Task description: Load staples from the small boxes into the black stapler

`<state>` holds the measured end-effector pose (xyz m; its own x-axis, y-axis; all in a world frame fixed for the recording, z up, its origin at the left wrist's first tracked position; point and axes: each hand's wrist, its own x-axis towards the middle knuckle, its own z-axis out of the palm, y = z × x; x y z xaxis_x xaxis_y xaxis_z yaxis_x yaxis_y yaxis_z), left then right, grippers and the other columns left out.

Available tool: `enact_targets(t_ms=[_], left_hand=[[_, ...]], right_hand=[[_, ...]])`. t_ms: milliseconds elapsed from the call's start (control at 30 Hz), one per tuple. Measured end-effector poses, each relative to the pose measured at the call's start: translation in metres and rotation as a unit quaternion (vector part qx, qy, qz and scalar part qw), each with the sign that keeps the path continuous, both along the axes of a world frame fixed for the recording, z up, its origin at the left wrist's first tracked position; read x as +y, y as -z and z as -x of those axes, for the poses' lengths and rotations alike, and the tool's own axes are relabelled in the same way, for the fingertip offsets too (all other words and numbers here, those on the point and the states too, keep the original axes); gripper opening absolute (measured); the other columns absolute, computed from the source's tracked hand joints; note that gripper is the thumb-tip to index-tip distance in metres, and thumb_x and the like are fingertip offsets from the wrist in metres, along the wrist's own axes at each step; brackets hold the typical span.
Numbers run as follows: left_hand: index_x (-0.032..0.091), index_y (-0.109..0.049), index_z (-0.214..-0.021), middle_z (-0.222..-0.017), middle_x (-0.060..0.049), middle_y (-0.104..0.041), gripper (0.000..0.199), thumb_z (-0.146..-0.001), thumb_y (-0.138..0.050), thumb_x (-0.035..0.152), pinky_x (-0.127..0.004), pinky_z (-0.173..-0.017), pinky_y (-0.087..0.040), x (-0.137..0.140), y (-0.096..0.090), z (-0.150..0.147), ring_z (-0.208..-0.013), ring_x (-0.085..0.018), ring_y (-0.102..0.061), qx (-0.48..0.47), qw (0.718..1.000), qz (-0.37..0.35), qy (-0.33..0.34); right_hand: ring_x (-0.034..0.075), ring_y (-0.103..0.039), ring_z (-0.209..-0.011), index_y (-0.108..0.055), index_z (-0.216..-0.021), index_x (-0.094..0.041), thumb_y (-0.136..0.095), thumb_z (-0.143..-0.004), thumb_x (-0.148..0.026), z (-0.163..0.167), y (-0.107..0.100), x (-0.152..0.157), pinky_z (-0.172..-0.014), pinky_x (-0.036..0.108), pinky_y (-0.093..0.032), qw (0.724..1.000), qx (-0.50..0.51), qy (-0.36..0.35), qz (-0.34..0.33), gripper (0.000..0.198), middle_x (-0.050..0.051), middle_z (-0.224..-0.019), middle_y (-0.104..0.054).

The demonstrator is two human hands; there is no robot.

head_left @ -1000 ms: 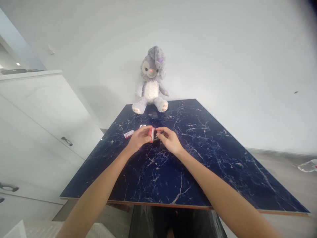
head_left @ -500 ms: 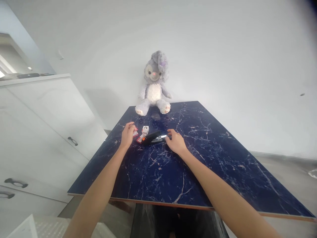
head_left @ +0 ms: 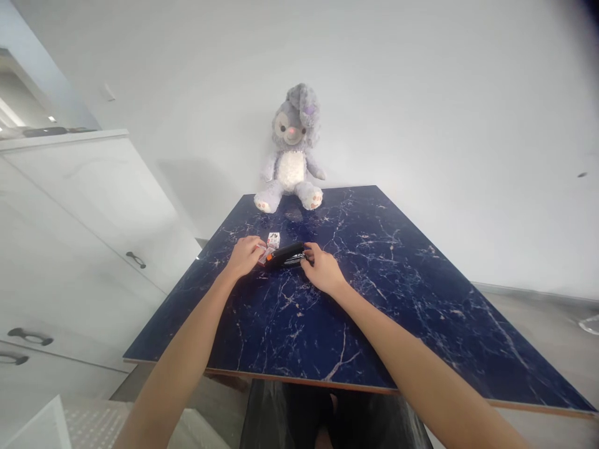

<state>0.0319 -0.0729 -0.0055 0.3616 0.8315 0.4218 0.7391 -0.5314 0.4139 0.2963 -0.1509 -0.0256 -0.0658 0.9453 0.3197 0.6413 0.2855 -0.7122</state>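
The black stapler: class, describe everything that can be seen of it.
The black stapler lies aslant on the dark blue marbled table, its left end nearer the wearer. It looks plastic, with an orange patch at that end and silvery metal along its near side. The right hand holds its right end; a red-and-white box sits by the left end, contact unclear.

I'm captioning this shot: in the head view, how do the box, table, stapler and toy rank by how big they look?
1. Table
2. Toy
3. Stapler
4. Box, the white one behind the stapler
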Motion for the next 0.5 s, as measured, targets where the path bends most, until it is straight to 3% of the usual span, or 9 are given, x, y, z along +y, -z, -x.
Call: enact_targets(t_ms=[267, 367, 500], left_hand=[[0.02, -0.075, -0.102, -0.116, -0.009, -0.069, 0.036, -0.084, -0.044, 0.018, -0.044, -0.103, -0.04, -0.003, 0.008, -0.011, -0.111, -0.028, -0.057, -0.006, 1.0, -0.006, -0.002], [0.02, -0.074, -0.105, -0.122, -0.009, -0.065, 0.039, -0.084, -0.042, 0.015, -0.046, -0.106, -0.04, -0.002, 0.009, -0.009, -0.116, -0.027, -0.056, -0.01, 1.0, 0.003, 0.009], [0.02, -0.074, -0.108, -0.128, -0.01, -0.058, 0.039, -0.083, -0.045, 0.015, -0.049, -0.111, -0.037, 0.001, 0.013, -0.006, -0.123, -0.029, -0.052, -0.011, 0.999, -0.019, -0.032]], right_hand=[[0.027, -0.059, -0.119, -0.042, -0.146, -0.02, -0.06, -0.084, -0.019, -0.007, 0.004, 0.006, -0.103, 0.041, -0.046, 0.998, -0.03, -0.045, -0.009, 0.064, 0.01, -0.128, -0.067], [0.026, -0.061, -0.112, -0.043, -0.145, -0.02, -0.06, -0.086, -0.019, -0.01, 0.004, 0.009, -0.1, 0.04, -0.047, 0.998, -0.037, -0.06, -0.007, 0.061, 0.01, -0.121, -0.069], [0.023, -0.065, -0.099, -0.052, -0.136, -0.02, -0.062, -0.087, -0.021, -0.011, 0.003, 0.01, -0.092, 0.037, -0.049, 0.997, -0.045, -0.061, -0.024, 0.05, 0.008, -0.11, -0.071]])
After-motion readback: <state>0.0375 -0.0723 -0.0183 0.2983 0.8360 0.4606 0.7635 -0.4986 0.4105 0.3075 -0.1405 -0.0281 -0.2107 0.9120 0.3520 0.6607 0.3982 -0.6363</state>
